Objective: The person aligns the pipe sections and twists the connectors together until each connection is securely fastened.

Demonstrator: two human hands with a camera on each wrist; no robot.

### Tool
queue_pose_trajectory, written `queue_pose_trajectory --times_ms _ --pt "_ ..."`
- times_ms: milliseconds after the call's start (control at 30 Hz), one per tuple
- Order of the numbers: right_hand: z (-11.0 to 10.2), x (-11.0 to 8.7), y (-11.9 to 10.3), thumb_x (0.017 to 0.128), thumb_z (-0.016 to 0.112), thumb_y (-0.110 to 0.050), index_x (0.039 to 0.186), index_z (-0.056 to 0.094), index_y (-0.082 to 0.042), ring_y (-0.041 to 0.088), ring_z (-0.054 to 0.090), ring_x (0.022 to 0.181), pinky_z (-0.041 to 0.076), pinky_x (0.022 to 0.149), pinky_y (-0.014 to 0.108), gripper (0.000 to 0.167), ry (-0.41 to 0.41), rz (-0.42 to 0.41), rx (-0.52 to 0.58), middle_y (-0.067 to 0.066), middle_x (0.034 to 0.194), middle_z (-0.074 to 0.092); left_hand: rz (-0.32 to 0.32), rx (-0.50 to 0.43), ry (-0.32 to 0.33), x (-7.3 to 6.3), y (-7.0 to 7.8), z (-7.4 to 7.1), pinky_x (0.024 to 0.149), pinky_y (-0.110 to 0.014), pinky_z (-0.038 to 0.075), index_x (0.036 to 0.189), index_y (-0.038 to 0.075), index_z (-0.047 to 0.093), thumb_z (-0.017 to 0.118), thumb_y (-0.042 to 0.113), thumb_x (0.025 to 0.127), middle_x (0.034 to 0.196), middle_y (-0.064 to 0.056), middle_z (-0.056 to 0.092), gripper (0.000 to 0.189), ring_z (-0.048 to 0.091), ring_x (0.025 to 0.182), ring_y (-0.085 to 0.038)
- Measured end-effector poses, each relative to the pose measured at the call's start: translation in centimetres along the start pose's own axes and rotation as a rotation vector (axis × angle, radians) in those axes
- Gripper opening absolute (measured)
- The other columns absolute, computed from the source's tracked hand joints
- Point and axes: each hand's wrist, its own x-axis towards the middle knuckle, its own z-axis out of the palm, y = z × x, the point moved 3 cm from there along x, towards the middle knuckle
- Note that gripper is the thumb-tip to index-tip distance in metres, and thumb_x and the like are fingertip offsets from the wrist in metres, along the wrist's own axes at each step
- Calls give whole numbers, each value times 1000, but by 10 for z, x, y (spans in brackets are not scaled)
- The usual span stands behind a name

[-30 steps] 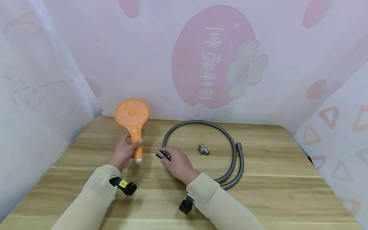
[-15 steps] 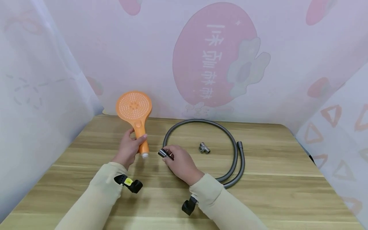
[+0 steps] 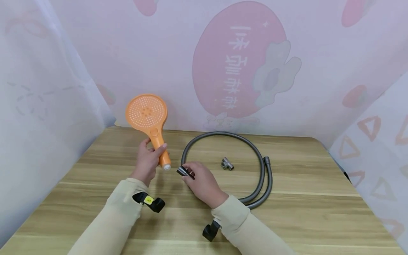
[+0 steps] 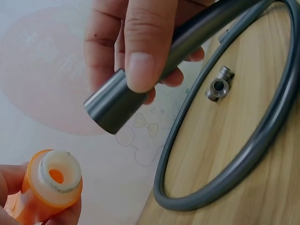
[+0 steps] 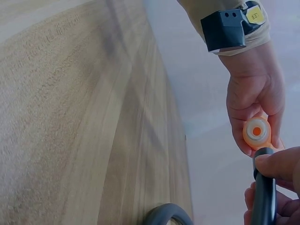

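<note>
My left hand (image 3: 147, 161) grips the handle of an orange shower head (image 3: 146, 111), which is raised and tilted with its perforated face toward me. The white threaded end (image 4: 60, 171) of the handle is hollow and points to the right, toward the hose. With thumb and fingers, my right hand (image 3: 202, 182) pinches a dark grey shower hose (image 3: 262, 177) just behind its end fitting (image 4: 117, 103). A small gap separates this fitting from the handle's threaded end in the head view. The hose loops behind and right of my right hand.
Inside the hose loop lies a small metal tee connector (image 3: 227, 164). The hose's other end fitting (image 3: 266, 160) rests to the right on the wooden table (image 3: 306, 219). A printed pink and white curtain (image 3: 159, 60) hangs behind the table.
My left hand has lifted the shower head and moved it right, tilting its handle end toward the hose fitting. My right hand has barely shifted, still pinching the hose.
</note>
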Motion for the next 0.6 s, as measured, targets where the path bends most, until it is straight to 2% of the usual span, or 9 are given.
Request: queue_pose_trajectory --times_ms 100,200,467,600 --pt "1 0 4 92 66 -15 121 64 -8 12 56 86 49 76 28 29 12 10 0 2 100 61 -5 -28 2 3 -4 3 97 -45 47 153 11 5 58 19 97 140 -26 38 78 55 117 -37" --pt "0 -1 6 92 66 -15 120 64 -8 12 56 85 48 75 28 29 22 9 -6 1 98 61 -3 -58 13 2 -3 6 96 -44 48 153 11 7 59 18 97 139 -26 39 77 54 118 -39" --pt "-5 -2 9 92 66 -15 121 64 -9 11 56 84 48 73 26 30 28 7 -7 -1 96 61 -4 -107 35 0 1 15 88 -36 51 151 12 9 60 15 95 136 -24 41 76 55 114 -35" --pt "-6 -2 8 92 66 -15 122 63 -9 11 56 84 48 73 26 31 18 7 11 -1 97 61 -6 -125 37 1 2 17 87 -36 51 152 13 8 60 14 95 135 -23 41 77 57 109 -31"
